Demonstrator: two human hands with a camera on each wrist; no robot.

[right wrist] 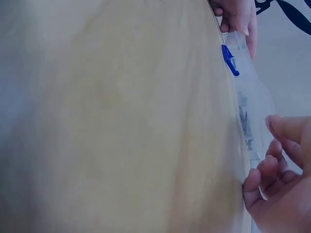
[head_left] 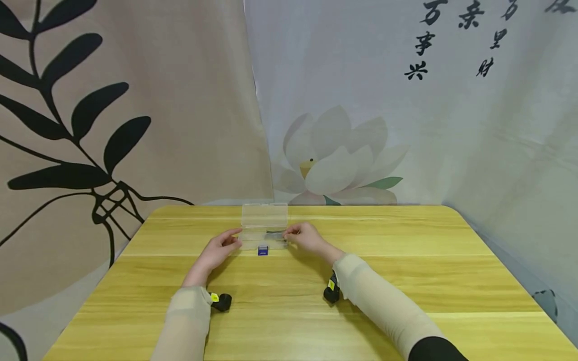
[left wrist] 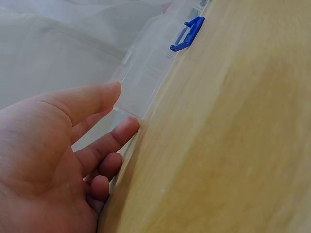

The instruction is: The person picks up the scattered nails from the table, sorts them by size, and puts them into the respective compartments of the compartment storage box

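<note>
A clear plastic storage box (head_left: 253, 244) stands on the table, its transparent lid (head_left: 264, 214) tipped back and a blue latch (head_left: 263, 250) on its front. My left hand (head_left: 220, 247) is at the box's left end, thumb and fingertips touching it with the fingers loosely bent. At the opposite end, my right hand (head_left: 308, 236) has thumb and index finger close together by the wall, the other fingers curled. A thin dark strip (head_left: 274, 232) reaches from the box toward those fingertips; I cannot tell if they pinch it. Small dark pieces (right wrist: 244, 116) show through the wall.
The box and both hands are toward the far side of the wood-grain table (head_left: 280, 306). A printed cloth backdrop (head_left: 203, 100) hangs behind. Black devices with yellow labels (head_left: 331, 290) are strapped at both wrists.
</note>
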